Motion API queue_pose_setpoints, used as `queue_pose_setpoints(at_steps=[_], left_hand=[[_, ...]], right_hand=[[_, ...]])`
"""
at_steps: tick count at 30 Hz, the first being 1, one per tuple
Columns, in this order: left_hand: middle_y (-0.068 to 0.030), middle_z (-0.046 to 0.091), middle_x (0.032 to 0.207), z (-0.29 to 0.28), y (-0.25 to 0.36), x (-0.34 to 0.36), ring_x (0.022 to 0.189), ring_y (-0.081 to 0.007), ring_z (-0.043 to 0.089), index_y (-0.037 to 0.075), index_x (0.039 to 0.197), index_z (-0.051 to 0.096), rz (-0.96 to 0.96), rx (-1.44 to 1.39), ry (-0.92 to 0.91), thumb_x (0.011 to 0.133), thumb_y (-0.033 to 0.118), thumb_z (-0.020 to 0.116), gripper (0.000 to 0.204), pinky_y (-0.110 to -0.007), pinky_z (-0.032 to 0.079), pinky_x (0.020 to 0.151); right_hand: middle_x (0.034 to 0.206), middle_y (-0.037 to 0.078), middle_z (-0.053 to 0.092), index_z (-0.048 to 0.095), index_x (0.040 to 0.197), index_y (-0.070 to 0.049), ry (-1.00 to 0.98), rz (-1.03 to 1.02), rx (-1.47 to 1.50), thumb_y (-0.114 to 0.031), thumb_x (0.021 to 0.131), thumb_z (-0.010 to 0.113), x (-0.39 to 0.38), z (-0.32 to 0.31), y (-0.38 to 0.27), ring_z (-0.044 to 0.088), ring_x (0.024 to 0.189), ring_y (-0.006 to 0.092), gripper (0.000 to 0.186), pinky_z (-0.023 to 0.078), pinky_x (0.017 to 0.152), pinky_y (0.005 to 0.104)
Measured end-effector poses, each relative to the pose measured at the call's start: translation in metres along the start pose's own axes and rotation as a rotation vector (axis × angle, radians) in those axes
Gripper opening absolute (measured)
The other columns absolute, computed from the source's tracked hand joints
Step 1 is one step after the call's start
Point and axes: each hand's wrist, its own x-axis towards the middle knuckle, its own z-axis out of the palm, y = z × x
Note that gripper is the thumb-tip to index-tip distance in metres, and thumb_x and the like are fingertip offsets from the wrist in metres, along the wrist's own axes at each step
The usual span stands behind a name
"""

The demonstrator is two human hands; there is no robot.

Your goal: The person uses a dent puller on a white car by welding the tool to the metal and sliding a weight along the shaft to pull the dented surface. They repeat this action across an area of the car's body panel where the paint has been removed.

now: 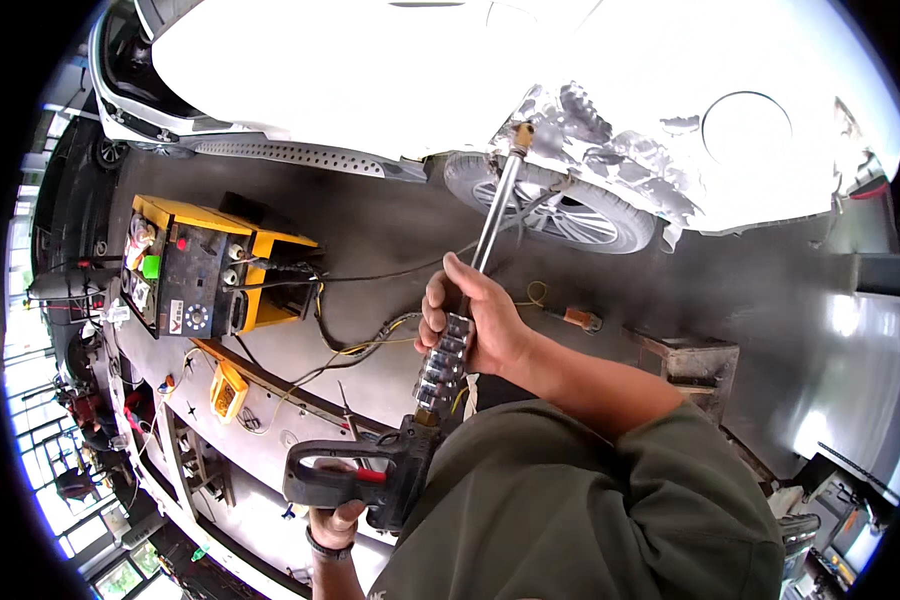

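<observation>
A long dent puller with a steel shaft (499, 207), a ribbed metal weight (446, 362) and a black pistol-grip handle (401, 465) with a red trigger runs from my body up to the white car. Its brass-coloured tip (521, 139) is at a scuffed, silvery patch (620, 150) above the rear wheel arch. My right hand (475, 310) is wrapped round the shaft just at the top of the weight. My left hand (338, 515) grips the handle at the bottom, partly hidden behind it.
A yellow-and-black machine (200, 275) with cables stands left of me. The rear wheel (580, 220) sits under the car (350, 75). A metal stand (700, 365) is at right, a workbench (240, 480) with a yellow tool (226, 390) at lower left, a dark car (65, 200) beyond.
</observation>
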Motion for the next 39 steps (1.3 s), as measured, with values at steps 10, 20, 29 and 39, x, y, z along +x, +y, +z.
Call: queue_pose_setpoints(at_steps=[10,20,29,39], left_hand=[[-0.0148,0.065,0.125,0.009,0.018,0.005,0.112,-0.0333,0.065,0.004,0.138,0.050,0.267,-0.005,-0.304,0.089,0.027,0.068,0.057,-0.049,0.053,0.098],[-0.0188,0.062,0.097,0.072,0.019,0.004,0.094,-0.0363,0.067,0.004,0.108,0.049,0.297,0.134,-0.110,0.090,0.033,0.067,0.039,-0.050,0.055,0.086],[-0.0165,0.060,0.099,0.108,0.019,-0.015,0.094,-0.0353,0.067,0.002,0.109,0.050,0.300,0.196,0.008,0.088,0.032,0.069,0.042,-0.051,0.055,0.088],[-0.0185,0.065,0.107,0.104,0.009,-0.029,0.099,-0.0361,0.067,0.004,0.111,0.054,0.298,0.110,0.094,0.084,0.032,0.072,0.043,-0.052,0.054,0.091]], right_hand=[[0.068,0.004,0.059,0.056,0.085,-0.012,-0.068,-0.021,0.115,-0.048,0.105,0.049,0.012,0.000,0.006,0.063,0.066,0.0237,0.042,0.054,0.078,0.0449],[0.066,0.003,0.059,0.056,0.082,-0.012,-0.070,0.125,0.174,-0.044,0.106,0.047,0.022,-0.011,-0.035,0.061,0.064,0.0233,0.040,0.051,0.078,0.0443],[0.066,0.005,0.057,0.054,0.083,-0.011,-0.110,0.170,0.189,-0.045,0.104,0.050,0.017,-0.019,-0.051,0.059,0.064,0.0228,0.041,0.054,0.075,0.0426],[0.067,0.004,0.058,0.055,0.084,-0.011,-0.122,0.187,0.210,-0.044,0.105,0.049,0.014,-0.022,-0.055,0.059,0.065,0.0230,0.040,0.052,0.077,0.0435]])
